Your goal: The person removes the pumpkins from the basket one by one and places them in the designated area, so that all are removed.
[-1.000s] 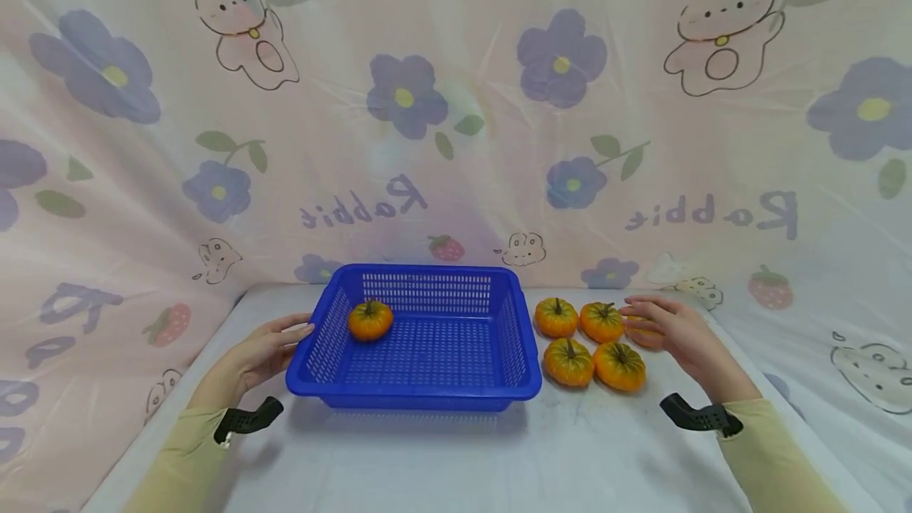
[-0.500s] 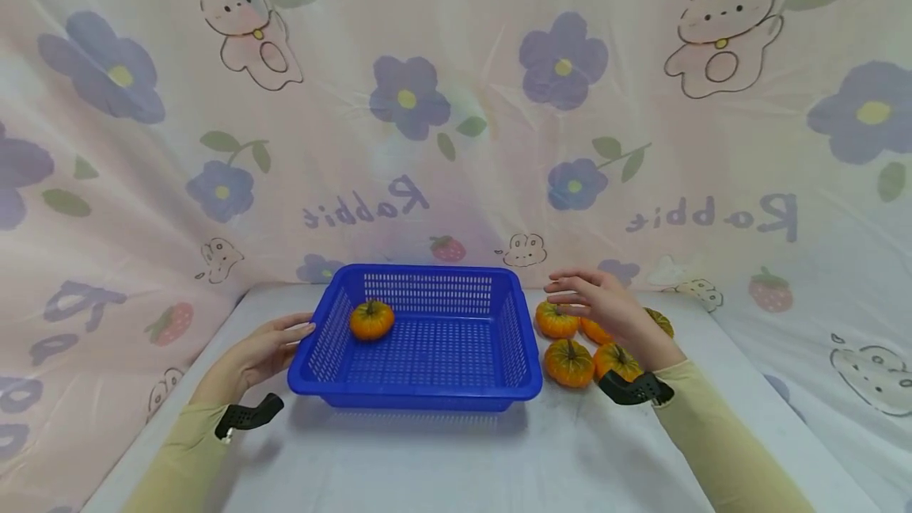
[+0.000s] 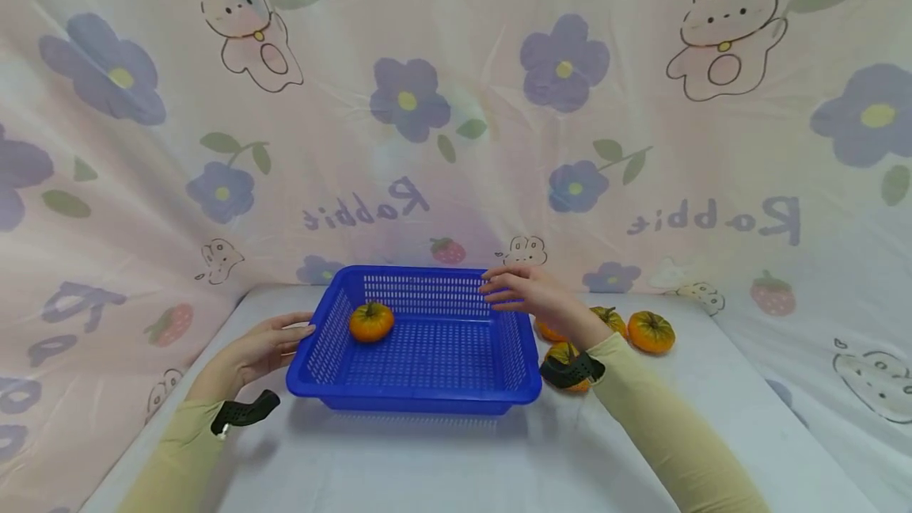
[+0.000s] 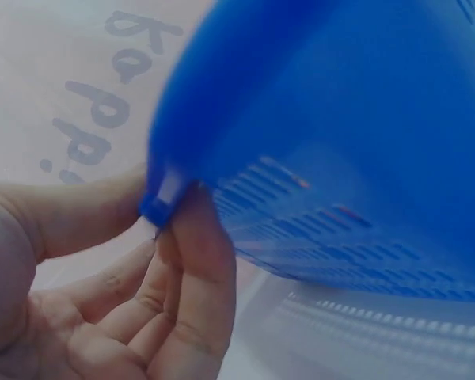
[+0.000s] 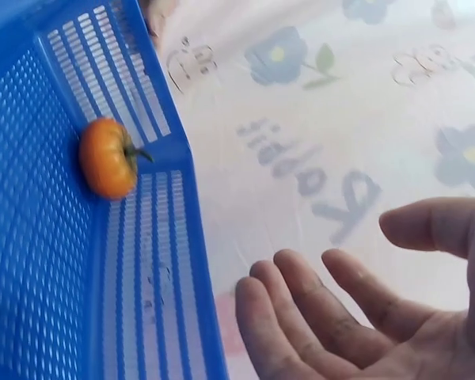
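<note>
A blue plastic basket (image 3: 420,400) with slotted sides stands on the table. One small orange pumpkin (image 3: 371,322) sits inside it, near the back left corner. My left hand (image 3: 260,355) is at the basket's left side; in the left wrist view its thumb (image 4: 87,210) and fingers pinch the rim. Over the back right corner of the basket hovers my right hand (image 3: 537,297), its fingers loosely spread and nothing in them, as the right wrist view also shows. Several more pumpkins (image 3: 651,332) lie right of the basket, partly hidden behind the right hand and forearm.
A white cloth covers the table (image 3: 427,465). Close behind and along both sides hangs a pale curtain (image 3: 470,157) printed with rabbits and flowers. Each wrist wears a black camera mount (image 3: 572,370).
My right hand has swept left, from above the far right pumpkin across the others to the basket's back right corner. The left hand and basket have stayed in place.
</note>
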A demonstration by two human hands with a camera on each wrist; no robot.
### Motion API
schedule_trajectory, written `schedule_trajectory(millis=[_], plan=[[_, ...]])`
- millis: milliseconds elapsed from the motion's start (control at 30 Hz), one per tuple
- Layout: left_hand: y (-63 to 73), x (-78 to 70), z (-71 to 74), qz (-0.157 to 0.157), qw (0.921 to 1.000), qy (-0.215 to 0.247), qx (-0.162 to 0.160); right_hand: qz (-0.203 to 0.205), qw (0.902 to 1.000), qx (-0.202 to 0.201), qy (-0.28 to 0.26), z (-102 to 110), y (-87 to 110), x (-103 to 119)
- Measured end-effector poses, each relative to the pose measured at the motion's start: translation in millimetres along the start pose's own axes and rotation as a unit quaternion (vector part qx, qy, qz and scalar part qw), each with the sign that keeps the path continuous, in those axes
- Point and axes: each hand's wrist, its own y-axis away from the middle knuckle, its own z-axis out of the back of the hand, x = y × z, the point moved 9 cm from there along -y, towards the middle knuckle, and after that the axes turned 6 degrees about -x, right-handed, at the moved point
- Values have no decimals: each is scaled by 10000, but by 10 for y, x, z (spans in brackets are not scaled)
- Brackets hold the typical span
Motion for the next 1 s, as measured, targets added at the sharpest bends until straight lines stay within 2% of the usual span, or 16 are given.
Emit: schedule_trajectory(millis=[200, 367, 667, 867, 1000], plan=[[-22, -14, 38, -2, 10000, 21, 61, -250, 9990, 369, 75, -356, -189, -25], [-32, -24, 62, 1, 10000, 56, 3, -404, 9967, 691, -143, -599, -385, -83], [-30, -28, 54, 130, 9998, -43, -108, -876, 9916, 802, -518, -890, -695, -325], [-46, -34, 67, 180, 9993, -185, -271, -1140, 9879, 857, -614, -1048, -824, -475], [-47, -30, 70, 194, 9994, -169, -245, -1260, 9846, 1012, -670, -1165, -889, -513]])
